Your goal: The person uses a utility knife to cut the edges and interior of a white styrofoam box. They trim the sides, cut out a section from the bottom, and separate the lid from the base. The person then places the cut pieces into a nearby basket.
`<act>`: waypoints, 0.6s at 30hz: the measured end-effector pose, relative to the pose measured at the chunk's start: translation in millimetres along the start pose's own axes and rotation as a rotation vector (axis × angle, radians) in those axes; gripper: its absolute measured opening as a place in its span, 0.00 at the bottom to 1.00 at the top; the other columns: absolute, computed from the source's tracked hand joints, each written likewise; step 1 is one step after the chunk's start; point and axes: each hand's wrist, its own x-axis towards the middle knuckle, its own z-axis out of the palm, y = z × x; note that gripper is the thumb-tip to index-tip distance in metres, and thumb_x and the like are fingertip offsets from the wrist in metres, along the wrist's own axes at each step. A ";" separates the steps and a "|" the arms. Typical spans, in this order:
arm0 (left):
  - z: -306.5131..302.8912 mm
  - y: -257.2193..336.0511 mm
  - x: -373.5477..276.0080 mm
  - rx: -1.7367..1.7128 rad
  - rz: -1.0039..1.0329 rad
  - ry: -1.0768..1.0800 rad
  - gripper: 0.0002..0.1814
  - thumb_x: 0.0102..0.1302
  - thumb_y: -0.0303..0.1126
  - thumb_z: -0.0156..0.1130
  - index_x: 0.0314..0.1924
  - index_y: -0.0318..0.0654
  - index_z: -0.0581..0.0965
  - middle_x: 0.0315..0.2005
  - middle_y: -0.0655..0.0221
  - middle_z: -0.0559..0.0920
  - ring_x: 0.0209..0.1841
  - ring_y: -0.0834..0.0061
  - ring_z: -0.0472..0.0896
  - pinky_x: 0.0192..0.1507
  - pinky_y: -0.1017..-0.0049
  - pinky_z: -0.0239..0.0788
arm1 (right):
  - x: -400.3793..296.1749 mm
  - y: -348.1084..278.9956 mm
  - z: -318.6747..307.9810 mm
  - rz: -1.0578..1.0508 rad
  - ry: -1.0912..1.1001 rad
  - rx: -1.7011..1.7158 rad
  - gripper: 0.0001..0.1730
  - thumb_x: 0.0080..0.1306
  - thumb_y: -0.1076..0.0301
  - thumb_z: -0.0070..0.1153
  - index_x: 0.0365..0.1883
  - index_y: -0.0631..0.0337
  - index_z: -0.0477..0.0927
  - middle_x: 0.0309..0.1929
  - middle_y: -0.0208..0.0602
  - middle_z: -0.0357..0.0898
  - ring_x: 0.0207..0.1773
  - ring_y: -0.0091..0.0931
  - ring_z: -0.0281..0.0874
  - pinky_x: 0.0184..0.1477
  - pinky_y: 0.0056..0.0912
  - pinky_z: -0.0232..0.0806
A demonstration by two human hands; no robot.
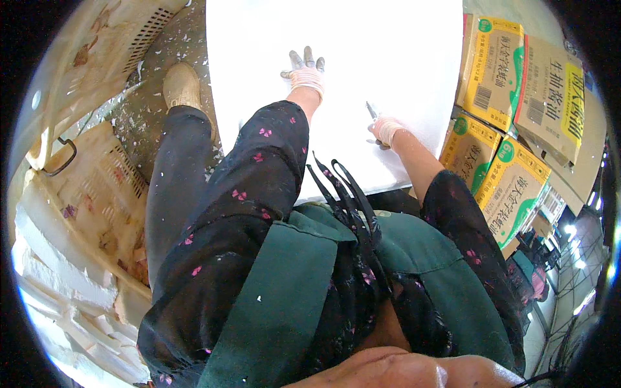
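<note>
A large white sheet or block (388, 58), very bright, lies before me; its material cannot be told for certain. My left hand (306, 70), in a glove with dark grey fingertips, is spread flat on the white surface, holding nothing. To the right and nearer my body, my right hand (385, 131) wears a similar glove and is closed on a small pointed metal tool (371, 110), perhaps a knife, whose tip points away from me. The hand rests close to the white surface. Its fingers are partly hidden.
Cardboard cartons (495, 72) with printing are stacked along the right side. Pale plastic crates (92, 165) stand at the left, above broken white foam-like pieces (77, 320). White scraps litter the dark floor (140, 116) beside my shoe (182, 85). Further people or goods at lower right are unclear.
</note>
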 end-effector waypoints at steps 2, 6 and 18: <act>1.3 -1.5 -2.2 0.017 -0.010 -0.003 0.42 0.63 0.35 0.57 0.72 0.65 0.46 0.73 0.68 0.34 0.72 0.46 0.37 0.58 0.35 0.54 | -16.9 -8.8 -12.1 -0.121 -0.109 -0.493 0.22 0.62 0.60 0.55 0.54 0.57 0.76 0.43 0.37 0.82 0.49 0.36 0.79 0.49 0.41 0.73; -2.0 0.9 -5.3 0.041 -0.027 0.007 0.43 0.62 0.35 0.58 0.72 0.65 0.46 0.73 0.68 0.34 0.72 0.46 0.36 0.58 0.34 0.53 | -24.8 -0.9 -9.2 0.561 0.131 0.808 0.25 0.66 0.60 0.50 0.61 0.56 0.69 0.48 0.41 0.80 0.50 0.38 0.79 0.51 0.45 0.71; 7.0 -1.3 0.7 0.025 -0.024 0.060 0.39 0.65 0.38 0.54 0.72 0.66 0.46 0.73 0.68 0.34 0.72 0.48 0.37 0.58 0.34 0.53 | -32.2 -18.5 -23.8 0.410 0.055 0.790 0.19 0.65 0.67 0.50 0.52 0.65 0.75 0.48 0.47 0.80 0.50 0.39 0.79 0.48 0.41 0.72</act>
